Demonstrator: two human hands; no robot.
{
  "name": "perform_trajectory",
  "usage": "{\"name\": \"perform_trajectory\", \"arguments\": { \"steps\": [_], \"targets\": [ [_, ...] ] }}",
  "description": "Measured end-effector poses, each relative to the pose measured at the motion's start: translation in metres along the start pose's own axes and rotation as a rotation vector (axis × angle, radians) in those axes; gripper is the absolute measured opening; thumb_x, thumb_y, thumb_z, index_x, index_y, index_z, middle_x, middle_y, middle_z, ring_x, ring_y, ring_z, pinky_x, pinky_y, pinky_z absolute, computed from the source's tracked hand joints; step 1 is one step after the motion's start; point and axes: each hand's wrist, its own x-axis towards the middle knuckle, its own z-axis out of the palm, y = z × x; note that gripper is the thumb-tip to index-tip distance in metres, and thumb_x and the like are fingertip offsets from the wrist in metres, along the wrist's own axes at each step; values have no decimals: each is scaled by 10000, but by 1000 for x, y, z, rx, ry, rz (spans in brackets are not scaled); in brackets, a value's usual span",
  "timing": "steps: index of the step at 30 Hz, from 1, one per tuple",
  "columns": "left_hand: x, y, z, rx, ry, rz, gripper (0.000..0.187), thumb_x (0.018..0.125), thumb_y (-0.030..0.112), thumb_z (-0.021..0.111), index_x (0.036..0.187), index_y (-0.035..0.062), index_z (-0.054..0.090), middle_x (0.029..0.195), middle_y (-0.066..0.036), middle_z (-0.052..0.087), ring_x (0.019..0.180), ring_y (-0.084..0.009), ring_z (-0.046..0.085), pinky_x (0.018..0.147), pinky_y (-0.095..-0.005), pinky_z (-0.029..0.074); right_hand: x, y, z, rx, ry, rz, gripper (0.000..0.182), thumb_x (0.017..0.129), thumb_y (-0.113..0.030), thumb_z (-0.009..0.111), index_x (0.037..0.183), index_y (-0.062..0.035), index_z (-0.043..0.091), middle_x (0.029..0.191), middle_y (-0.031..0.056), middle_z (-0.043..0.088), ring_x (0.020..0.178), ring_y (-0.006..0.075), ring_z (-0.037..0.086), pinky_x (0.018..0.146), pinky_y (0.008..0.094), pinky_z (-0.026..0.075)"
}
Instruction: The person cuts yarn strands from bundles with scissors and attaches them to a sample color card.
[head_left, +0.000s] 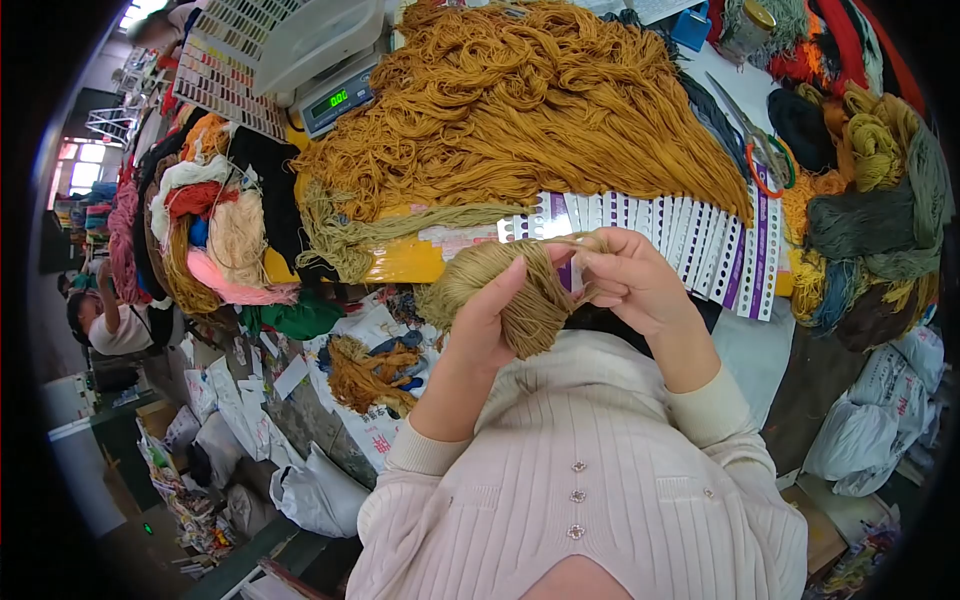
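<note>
An olive-tan skein of thread [535,315] is bunched in my left hand [482,325], whose fingers wrap round it just in front of my body. My right hand [630,280] pinches a few strands at the skein's upper right end, thumb against fingertips. Just beyond my hands lies a row of white and purple hole-punched cards [690,240]. Behind them spreads a large heap of mustard-brown thread [530,100]. A paler olive hank [430,222] stretches along the table's yellow edge to the left of the cards.
A digital scale [340,100] with a clear plastic tray stands at the back left, beside a colour sample chart [225,65]. Scissors [755,140] with orange and green handles lie to the right. Coloured skeins [215,220] pile up left. White plastic bags [870,420] sit lower right. Another person [110,315] is far left.
</note>
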Motion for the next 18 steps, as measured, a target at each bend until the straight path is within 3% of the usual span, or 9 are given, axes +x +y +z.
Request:
{"name": "perform_trajectory", "arguments": {
  "steps": [8,18],
  "targets": [
    [-1,-2,5,206,27,47,382,852,176,386,1162,-48,383,1128,-141,454,984,-181,482,838,-328,406,4,-2,20,-310,117,-7,197,728,-75,574,893,32,583,753,14,580,477,-3,401,415,121,323],
    [-1,3,3,57,55,29,289,833,131,424,1066,-37,458,1008,-112,520,910,-177,521,786,-302,429,6,0,11,-90,54,10,171,734,-34,538,885,39,576,696,11,553,443,-2,326,391,147,282]
  ]
}}
